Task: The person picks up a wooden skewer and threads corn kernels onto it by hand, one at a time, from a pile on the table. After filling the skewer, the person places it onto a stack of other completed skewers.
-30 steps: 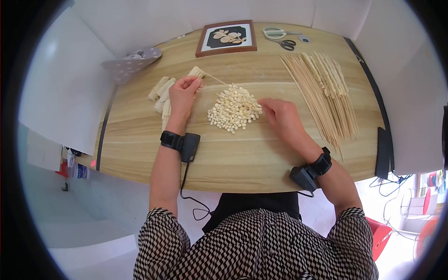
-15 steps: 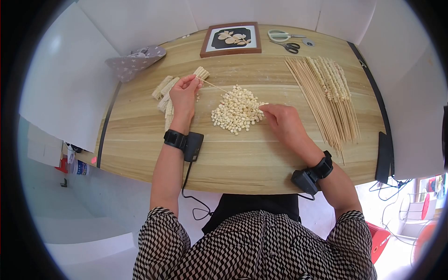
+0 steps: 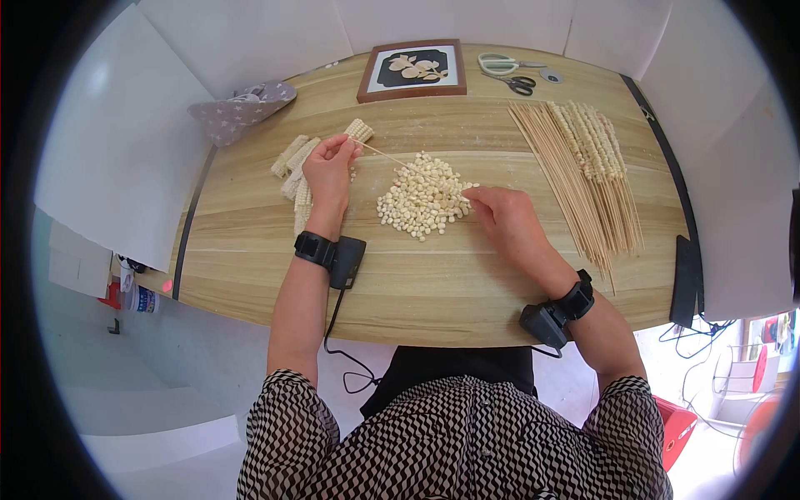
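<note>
Nothing much has shifted since half a second ago; my left hand still pinches a thin skewer in its fingers above the tabletop. I keep my right hand at the kernel pile, fingers narrow on its edge; whether they hold one, I cannot tell.

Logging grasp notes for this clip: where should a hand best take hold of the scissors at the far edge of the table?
Probably by the dark handle loops of the scissors, coming from the person's near side. The loops point toward the person at about, while the pale sheathed blade end lies flat farther back by a small disc. Bare table surrounds them, so nothing blocks that approach.
</note>
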Motion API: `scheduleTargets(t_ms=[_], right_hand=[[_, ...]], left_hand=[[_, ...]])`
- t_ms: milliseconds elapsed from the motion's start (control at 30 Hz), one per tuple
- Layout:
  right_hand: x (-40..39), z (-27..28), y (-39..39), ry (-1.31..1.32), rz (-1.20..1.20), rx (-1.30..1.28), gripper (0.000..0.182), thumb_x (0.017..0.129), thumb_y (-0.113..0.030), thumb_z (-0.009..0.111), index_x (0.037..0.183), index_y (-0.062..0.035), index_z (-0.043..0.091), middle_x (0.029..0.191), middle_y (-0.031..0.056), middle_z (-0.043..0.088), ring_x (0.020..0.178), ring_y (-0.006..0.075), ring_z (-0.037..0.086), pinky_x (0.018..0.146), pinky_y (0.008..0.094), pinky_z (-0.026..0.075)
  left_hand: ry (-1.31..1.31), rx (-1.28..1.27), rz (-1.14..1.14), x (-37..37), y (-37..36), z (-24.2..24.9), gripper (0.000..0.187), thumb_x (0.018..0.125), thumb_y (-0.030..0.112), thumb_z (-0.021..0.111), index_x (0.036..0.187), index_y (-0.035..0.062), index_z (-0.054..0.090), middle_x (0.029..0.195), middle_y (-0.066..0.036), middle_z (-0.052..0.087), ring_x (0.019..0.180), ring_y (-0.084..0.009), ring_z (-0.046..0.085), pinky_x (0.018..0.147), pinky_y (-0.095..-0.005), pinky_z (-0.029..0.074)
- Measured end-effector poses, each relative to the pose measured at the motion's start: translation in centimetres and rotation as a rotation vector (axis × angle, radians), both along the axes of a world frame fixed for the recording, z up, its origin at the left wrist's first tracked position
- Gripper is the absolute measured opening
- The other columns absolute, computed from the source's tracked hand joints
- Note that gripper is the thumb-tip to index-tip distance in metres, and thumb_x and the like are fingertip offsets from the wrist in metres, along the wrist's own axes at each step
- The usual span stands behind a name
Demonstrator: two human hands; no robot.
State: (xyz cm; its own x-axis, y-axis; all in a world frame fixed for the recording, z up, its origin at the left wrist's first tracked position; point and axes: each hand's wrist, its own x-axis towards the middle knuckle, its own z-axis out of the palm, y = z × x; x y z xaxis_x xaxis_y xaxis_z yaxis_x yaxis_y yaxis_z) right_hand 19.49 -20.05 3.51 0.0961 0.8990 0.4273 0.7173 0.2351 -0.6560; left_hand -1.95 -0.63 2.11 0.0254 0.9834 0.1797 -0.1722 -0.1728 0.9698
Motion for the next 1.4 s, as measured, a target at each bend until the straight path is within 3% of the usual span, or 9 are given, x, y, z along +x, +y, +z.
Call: scheduleTargets(t_ms=[133,300,433,667,767,867,933,1200,1400], right_hand=[[0.0,0.0,0.0,-0.008,0.0,-0.002,0.017,0.083,-0.003,0.059,0.098,0.0011,0.066,0.085,0.0211,0.065,0.077,0.0359,0.063,0.068,0.0381,0.05],[0.0,0.0,-0.1,0.007,0.009,0.009,0.018,0.082,-0.003,0.057,0.098,-0.0002,0.065,0.082,0.0213,0.064,0.077,0.0373,0.062,0.07,0.0431,0.05],[0.0,-0.1,0.0,0.011,0.004,0.016,0.017,0.082,-0.003,0.057,0.097,-0.0003,0.065,0.082,0.0213,0.064,0.076,0.0373,0.062,0.069,0.0431,0.05],[-0.1,-0.3,0.1,0.026,-0.001,0.033,0.017,0.082,-0.003,0.057,0.097,-0.0002,0.065,0.081,0.0216,0.064,0.076,0.0377,0.062,0.068,0.0432,0.05],[0.0,-0.4,0.1,0.005,-0.022,0.068,0.016,0.083,-0.003,0.059,0.097,0.0004,0.065,0.083,0.0201,0.065,0.076,0.0362,0.063,0.066,0.0389,0.05],[0.0,-0.4,0.2,0.002,-0.038,0.076,0.015,0.084,-0.003,0.058,0.097,-0.0003,0.065,0.083,0.0198,0.065,0.075,0.0363,0.062,0.066,0.0392,0.05],[0.0,-0.6,0.3,0.026,-0.041,0.13,0.015,0.083,-0.004,0.056,0.096,-0.0004,0.063,0.073,0.0204,0.061,0.07,0.0383,0.059,0.064,0.0455,0.047],[0.2,-0.8,0.5,0.041,-0.068,0.131,0.015,0.083,-0.003,0.056,0.096,-0.0015,0.063,0.073,0.0205,0.06,0.07,0.0386,0.059,0.063,0.0449,0.047],[0.5,-0.7,0.6,0.051,-0.103,0.12,0.015,0.083,-0.003,0.057,0.096,-0.0009,0.065,0.078,0.0212,0.062,0.073,0.0382,0.061,0.064,0.0418,0.049]], left_hand=[[-0.027,0.02,0.019,0.2,0.0,0.0,0.012,0.085,0.0,0.063,0.096,-0.0054,0.062,0.085,-0.011,0.067,0.073,-0.0136,0.065,0.066,-0.021,0.054],[0.166,0.191,0.078,0.2,-0.2,-0.1,0.011,0.085,-0.001,0.062,0.095,-0.006,0.062,0.085,-0.011,0.067,0.073,-0.0137,0.066,0.067,-0.0216,0.054],[0.162,0.143,0.075,0.7,-0.8,-0.1,0.01,0.085,-0.001,0.063,0.094,-0.0057,0.063,0.087,-0.01,0.067,0.074,-0.0137,0.065,0.072,-0.023,0.055],[0.071,0.031,-0.107,2.1,-2.4,0.2,0.011,0.086,-0.002,0.062,0.095,-0.0062,0.063,0.089,-0.011,0.066,0.078,-0.0144,0.065,0.074,-0.0232,0.056],[0.05,0.006,-0.234,3.4,-4.3,0.5,0.011,0.087,-0.001,0.061,0.097,-0.0064,0.062,0.091,-0.012,0.066,0.081,-0.0151,0.066,0.075,-0.0234,0.055],[0.075,0.002,-0.324,4.3,-5.9,0.9,0.013,0.088,-0.001,0.059,0.099,-0.0065,0.062,0.093,-0.013,0.066,0.084,-0.0156,0.066,0.077,-0.0245,0.055],[0.1,0.009,-0.357,4.7,-6.4,0.8,0.013,0.089,-0.001,0.058,0.1,-0.0068,0.061,0.094,-0.013,0.066,0.084,-0.0158,0.066,0.078,-0.025,0.055],[0.114,0.041,-0.563,5.8,-8.2,0.1,0.019,0.09,0.001,0.057,0.107,-0.006,0.061,0.098,-0.012,0.066,0.089,-0.0171,0.065,0.08,-0.0272,0.056],[0.195,0.15,-0.455,5.9,-8.1,0.0,0.018,0.09,0.003,0.058,0.107,-0.0037,0.062,0.099,-0.008,0.066,0.084,-0.0125,0.064,0.073,-0.0235,0.054]])
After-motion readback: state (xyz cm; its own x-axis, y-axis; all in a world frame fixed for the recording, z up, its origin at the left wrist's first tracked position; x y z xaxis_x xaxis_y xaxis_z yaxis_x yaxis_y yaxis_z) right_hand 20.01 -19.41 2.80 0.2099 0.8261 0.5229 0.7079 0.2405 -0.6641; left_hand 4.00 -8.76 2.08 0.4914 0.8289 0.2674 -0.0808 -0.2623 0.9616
